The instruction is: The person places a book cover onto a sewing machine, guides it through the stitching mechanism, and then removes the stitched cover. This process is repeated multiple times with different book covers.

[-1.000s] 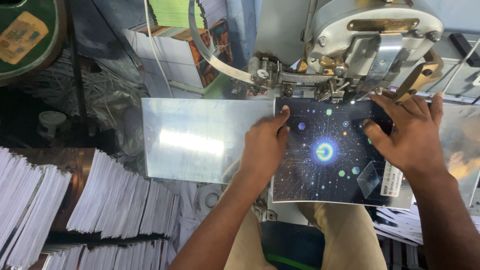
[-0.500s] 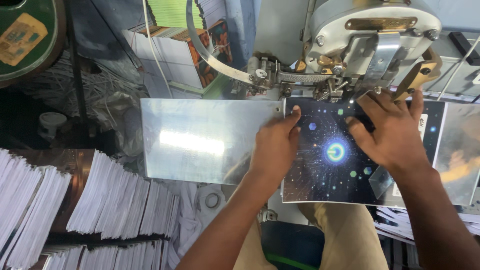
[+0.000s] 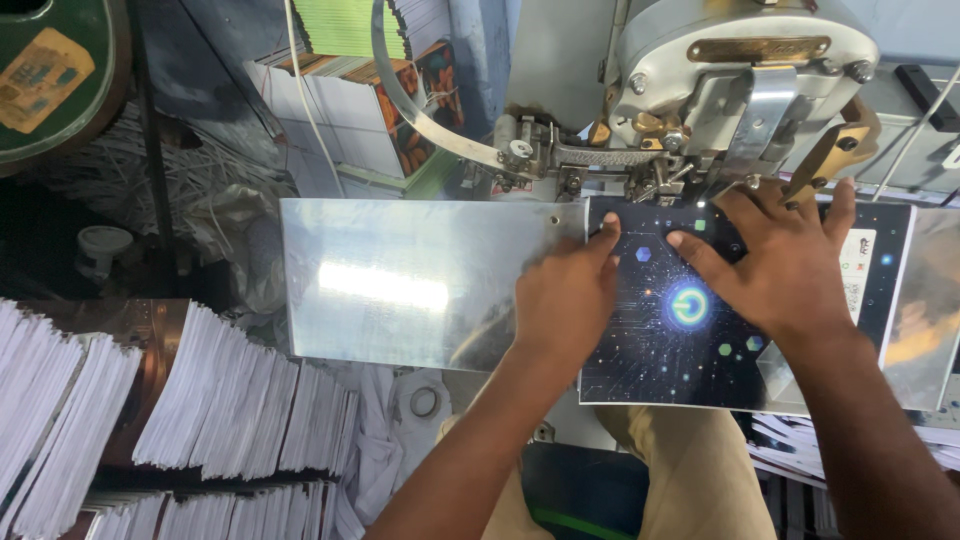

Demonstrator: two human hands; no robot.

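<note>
Under the stitching machine head point(image 3: 740, 90), both hands press flat, fingers spread, gripping nothing, on the dark booklet point(image 3: 690, 350): right hand point(image 3: 790, 270) nearer the head, left hand point(image 3: 565, 300) at its left edge.

I count my two hands, the left hand point(image 3: 565, 300) and the right hand point(image 3: 785, 265), both flat on one dark booklet point(image 3: 690, 350) with a glowing ring on its cover. There is one shiny metal plate point(image 3: 400, 285) and one grey stitching machine point(image 3: 720, 80) above it. At my lower left I see three rows of white paper stacks point(image 3: 240, 400); the sheets are too many to count. One green drum point(image 3: 50, 70) sits in the top left corner.
</note>
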